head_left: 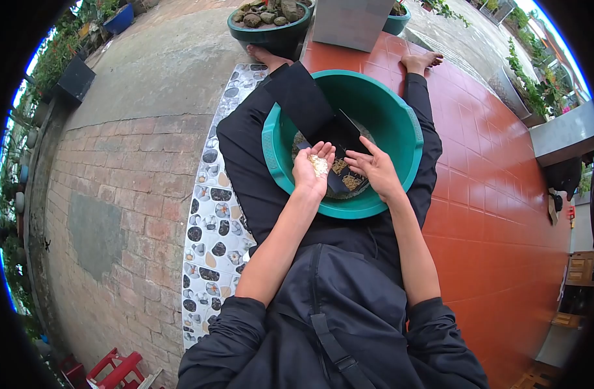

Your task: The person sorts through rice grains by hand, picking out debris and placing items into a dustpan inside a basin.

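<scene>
A green plastic tub (408, 152) stands between my legs. In it rests a black box (350, 137) with its flap (301, 97) folded up past the tub's rim; yellowish grains (352, 182) lie in the box's near part. Palm up, my left hand (312, 172) is cupped over the tub with a small heap of pale, flat grains (319, 166) in it. To its right, my right hand (378, 171) hovers with fingers apart over the box, and nothing shows in it. What covers the tub's bottom is mostly hidden; some greyish grainy matter shows around the box.
Red tiles (478, 207) lie on the right, with a pebble-patterned tile strip (212, 227) and brick paving (121, 175) on the left. Ahead are a potted plant with stones (271, 32) and a grey block (352, 23). A red plastic stool (118, 369) is at lower left.
</scene>
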A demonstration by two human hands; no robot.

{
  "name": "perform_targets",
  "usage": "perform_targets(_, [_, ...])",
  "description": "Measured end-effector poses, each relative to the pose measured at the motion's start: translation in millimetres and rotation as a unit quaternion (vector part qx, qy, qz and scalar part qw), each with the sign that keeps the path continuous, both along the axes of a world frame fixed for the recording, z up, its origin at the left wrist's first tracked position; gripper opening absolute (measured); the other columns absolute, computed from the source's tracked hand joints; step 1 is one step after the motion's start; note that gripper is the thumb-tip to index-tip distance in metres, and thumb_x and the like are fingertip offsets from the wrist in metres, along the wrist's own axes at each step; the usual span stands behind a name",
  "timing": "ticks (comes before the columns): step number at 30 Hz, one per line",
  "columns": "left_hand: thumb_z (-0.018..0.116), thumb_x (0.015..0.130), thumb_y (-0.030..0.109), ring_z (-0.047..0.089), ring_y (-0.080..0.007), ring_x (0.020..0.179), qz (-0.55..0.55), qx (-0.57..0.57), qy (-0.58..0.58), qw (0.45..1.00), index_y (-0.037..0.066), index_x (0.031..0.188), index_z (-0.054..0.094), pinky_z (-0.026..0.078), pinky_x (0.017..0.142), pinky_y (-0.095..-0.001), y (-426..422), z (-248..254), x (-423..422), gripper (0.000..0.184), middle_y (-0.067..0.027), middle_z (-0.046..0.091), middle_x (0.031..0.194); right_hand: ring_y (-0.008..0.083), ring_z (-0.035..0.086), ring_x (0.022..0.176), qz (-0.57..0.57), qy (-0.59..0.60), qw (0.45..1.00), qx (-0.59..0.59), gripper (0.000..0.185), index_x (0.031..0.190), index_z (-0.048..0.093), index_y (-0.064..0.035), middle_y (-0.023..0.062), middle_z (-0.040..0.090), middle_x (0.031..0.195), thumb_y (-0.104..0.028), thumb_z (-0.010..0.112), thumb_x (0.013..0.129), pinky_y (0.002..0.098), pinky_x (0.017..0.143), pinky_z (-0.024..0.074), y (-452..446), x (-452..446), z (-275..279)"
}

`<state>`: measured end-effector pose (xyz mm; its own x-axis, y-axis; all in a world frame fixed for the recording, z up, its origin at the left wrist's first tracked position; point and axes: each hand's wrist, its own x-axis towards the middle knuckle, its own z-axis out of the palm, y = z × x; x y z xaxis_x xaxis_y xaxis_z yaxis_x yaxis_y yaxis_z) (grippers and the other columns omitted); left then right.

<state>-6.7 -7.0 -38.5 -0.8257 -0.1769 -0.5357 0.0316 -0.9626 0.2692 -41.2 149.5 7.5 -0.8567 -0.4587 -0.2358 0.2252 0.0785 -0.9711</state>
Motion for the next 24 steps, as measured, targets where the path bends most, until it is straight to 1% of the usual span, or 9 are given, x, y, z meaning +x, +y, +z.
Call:
perform_targets(4, [0.031,0.094,0.020,0.058,-0.0295,0.105,0.004,0.004,-0.003,1.000,-0.005,0.109,0.052,0.050,0.090,-0.0361,0,1,1,0.035,-0.0179,0.059,0.109,0.0295,0.058,0.112,-0.006,-0.013,1.000,-0.020,0.058,0.143,0.015,0.0060,0.0282,0.052,0.125,0.001,0.045,0.094,0.0307,0.092,0.0499,1,0,3])
perform_targets(7, [0.031,0.094,0.020,0.058,-0.0296,0.105,0.007,0.002,0.000,1.000,-0.005,0.109,0.052,0.050,0.090,-0.0360,0,1,0,0.035,-0.0179,0.059,0.109,0.0310,0.058,0.112,-0.013,-0.047,0.996,-0.079,0.056,0.142,0.017,0.0070,0.0292,0.052,0.124,-0.004,0.045,0.095,0.0327,0.093,0.0496,5,3,14])
perform_targets(9, [0.031,0.094,0.020,0.058,-0.0297,0.105,0.014,-0.003,-0.001,1.000,-0.005,0.109,0.052,0.049,0.090,-0.0360,0,1,0,0.036,-0.0181,0.060,0.109,0.0342,0.057,0.112,-0.004,-0.114,0.978,-0.176,0.058,0.142,0.015,0.0074,0.0312,0.051,0.124,-0.013,0.042,0.095,0.0362,0.095,0.0482,11,4,20])
perform_targets(13, [0.032,0.094,0.020,0.059,-0.0298,0.105,0.019,-0.013,0.005,1.000,-0.005,0.109,0.052,0.049,0.090,-0.0362,0,1,-1,0.035,-0.0185,0.060,0.108,0.0356,0.057,0.111,0.013,-0.120,0.975,-0.187,0.058,0.142,0.017,0.0067,0.0323,0.051,0.123,-0.024,0.037,0.097,0.0378,0.096,0.0474,13,18,38])
perform_targets(16, [0.032,0.094,0.020,0.059,-0.0297,0.105,0.021,-0.013,-0.003,1.000,-0.005,0.109,0.052,0.049,0.090,-0.0361,0,2,-1,0.036,-0.0186,0.060,0.107,0.0357,0.057,0.111,0.037,-0.116,0.976,-0.182,0.059,0.142,0.018,0.0060,0.0327,0.051,0.123,-0.030,0.034,0.098,0.0381,0.096,0.0468,13,29,50])
perform_targets(19, [0.032,0.094,0.023,0.061,-0.0261,0.099,0.021,-0.019,-0.003,1.000,-0.004,0.106,0.054,0.050,0.086,-0.0325,0,2,-2,0.037,-0.0163,0.062,0.104,0.0342,0.058,0.111,0.042,-0.132,0.975,-0.175,0.057,0.141,0.025,0.0040,0.0304,0.054,0.120,-0.035,0.031,0.099,0.0374,0.097,0.0464,9,39,56])
perform_targets(21, [0.033,0.094,0.023,0.061,-0.0262,0.099,0.024,-0.019,0.004,1.000,-0.004,0.105,0.055,0.049,0.087,-0.0327,0,0,-2,0.036,-0.0166,0.062,0.104,0.0333,0.059,0.110,0.109,-0.106,0.983,-0.108,0.059,0.142,0.026,0.0025,0.0286,0.057,0.117,-0.038,0.032,0.099,0.0370,0.096,0.0464,5,45,57])
perform_targets(22, [0.033,0.094,0.023,0.061,-0.0262,0.099,0.024,-0.019,0.004,1.000,-0.004,0.105,0.055,0.049,0.087,-0.0327,-1,1,-2,0.036,-0.0166,0.062,0.104,0.0318,0.061,0.107,0.104,-0.103,0.987,-0.059,0.062,0.142,0.025,0.0017,0.0272,0.060,0.112,-0.042,0.034,0.099,0.0363,0.095,0.0470,0,49,52])
perform_targets(24, [0.031,0.094,0.021,0.059,-0.0297,0.105,0.033,-0.031,0.010,0.999,-0.005,0.107,0.054,0.049,0.091,-0.0356,-2,3,-2,0.037,-0.0182,0.061,0.107,0.0290,0.058,0.111,0.135,-0.090,0.987,0.016,0.065,0.143,0.025,-0.0006,0.0250,0.058,0.117,-0.046,0.036,0.098,0.0367,0.097,0.0440,-6,55,48])
